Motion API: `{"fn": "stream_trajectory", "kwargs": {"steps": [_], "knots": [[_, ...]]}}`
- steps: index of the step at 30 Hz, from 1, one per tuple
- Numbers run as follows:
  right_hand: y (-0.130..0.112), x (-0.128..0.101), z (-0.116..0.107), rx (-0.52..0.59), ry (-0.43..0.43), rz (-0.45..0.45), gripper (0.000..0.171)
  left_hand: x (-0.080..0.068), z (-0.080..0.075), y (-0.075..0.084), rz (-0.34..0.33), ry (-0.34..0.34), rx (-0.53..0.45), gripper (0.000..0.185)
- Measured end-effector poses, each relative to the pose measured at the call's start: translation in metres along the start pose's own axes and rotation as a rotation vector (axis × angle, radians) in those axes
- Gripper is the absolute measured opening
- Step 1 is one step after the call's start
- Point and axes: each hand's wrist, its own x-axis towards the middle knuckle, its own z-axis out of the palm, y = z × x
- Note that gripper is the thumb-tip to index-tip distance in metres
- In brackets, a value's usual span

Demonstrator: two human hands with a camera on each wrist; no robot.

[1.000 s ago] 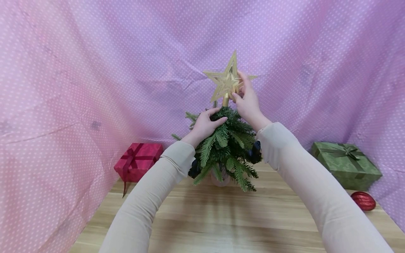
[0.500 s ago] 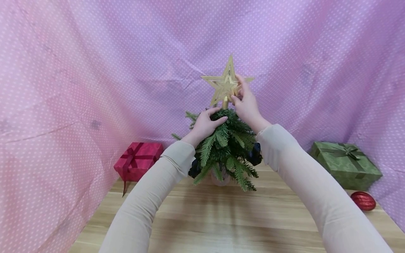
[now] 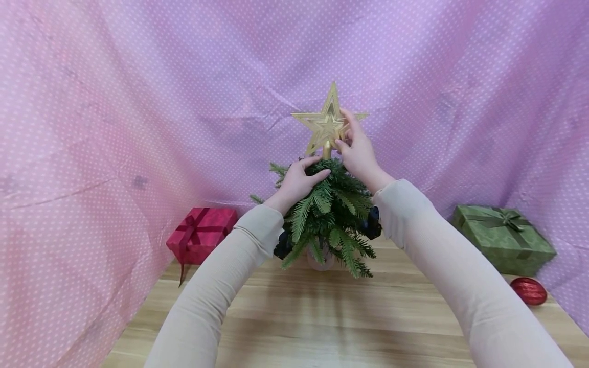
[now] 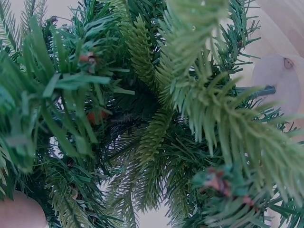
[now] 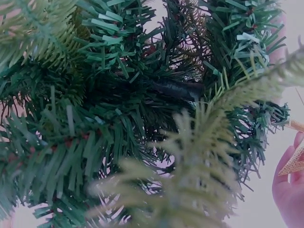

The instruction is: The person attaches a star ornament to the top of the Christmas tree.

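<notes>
Since a second ago the gold star topper [image 3: 328,121] has swung from tilted to upright and sunk a little, its stem now lower at the treetop; both arms have barely shifted.

Largest first: pink dotted backdrop cloth [image 3: 138,102] all round, wooden table [image 3: 322,317] below. Small artificial Christmas tree [image 3: 329,214] stands mid-table in a pale pot [image 3: 320,261], which is mostly hidden by branches. Green gift box [image 3: 503,237] sits right of the tree, red gift box [image 3: 201,234] left, both well apart from it. Red ornament [image 3: 529,291] lies just beside the green box.

My left hand [image 3: 297,184] curls its fingers round the top branches, steadying the tree. My right hand [image 3: 359,145] pinches the star at its lower right side, fingers behind, thumb in front. Wrist views show only needles close up; the right wrist view catches fingertips [image 5: 289,194] and a star edge at the frame's side.

Progress, as I judge it: star is at the treetop and straight, stem looks seated but I cannot tell how deep. Left: letting go of the star and of the tree.
</notes>
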Motion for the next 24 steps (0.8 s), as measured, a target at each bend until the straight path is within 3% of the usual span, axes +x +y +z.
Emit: {"fn": "stream_trajectory", "kwargs": {"steps": [24], "knots": [[-0.0016, -0.0003, -0.0041, 0.030, -0.046, -0.004, 0.070, -0.0016, 0.0017, -0.0001, -0.008, 0.009, -0.008, 0.052]]}}
